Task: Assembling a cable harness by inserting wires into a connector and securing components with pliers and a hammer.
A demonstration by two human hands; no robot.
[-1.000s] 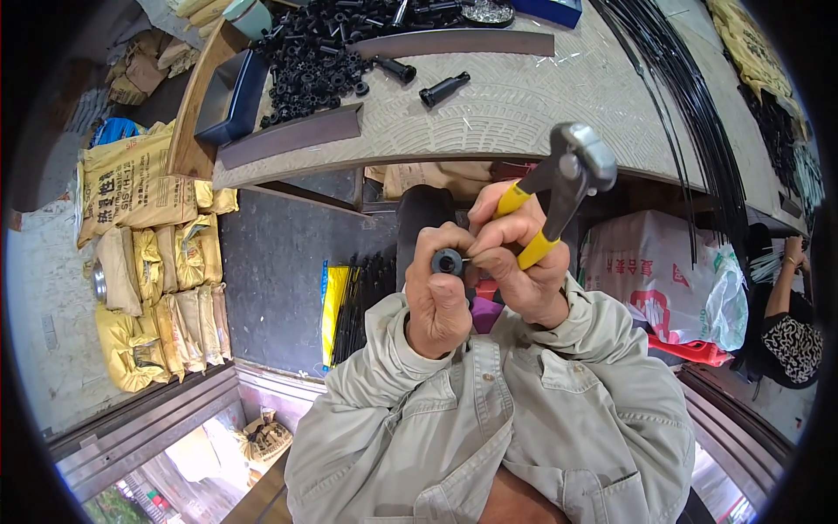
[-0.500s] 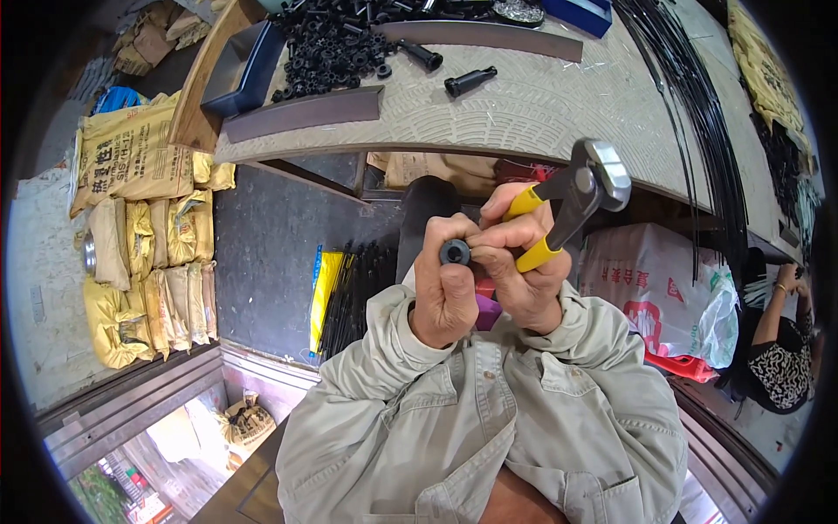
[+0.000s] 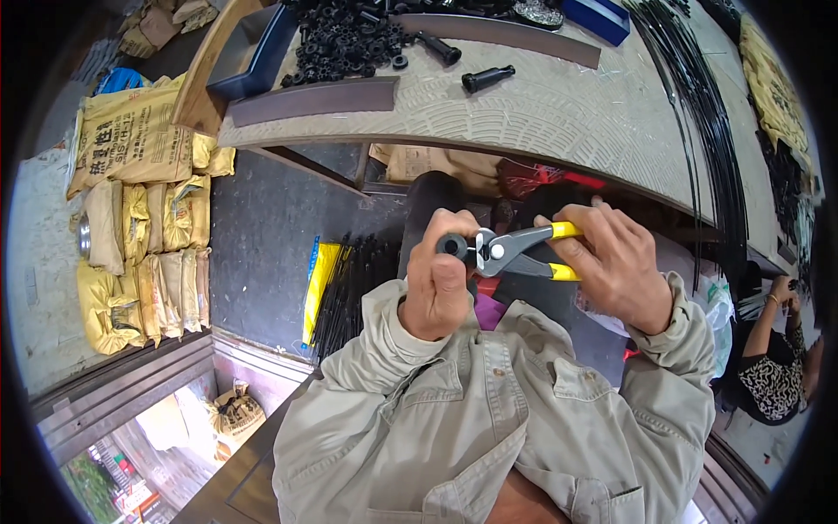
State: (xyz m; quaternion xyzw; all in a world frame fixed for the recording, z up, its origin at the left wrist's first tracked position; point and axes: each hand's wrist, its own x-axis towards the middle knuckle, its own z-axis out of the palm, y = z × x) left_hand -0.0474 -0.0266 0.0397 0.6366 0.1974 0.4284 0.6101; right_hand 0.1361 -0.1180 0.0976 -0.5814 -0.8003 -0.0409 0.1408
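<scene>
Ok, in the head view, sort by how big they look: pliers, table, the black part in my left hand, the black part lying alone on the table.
1. Table
2. Pliers
Unsure between: held black part, lone black part. The held one is partly hidden and probably nearer the camera.

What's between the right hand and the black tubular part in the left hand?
Head view: the yellow-handled pincers. The right hand holds them; their jaws sit beside the black tubular part. Contact is unclear.
</scene>
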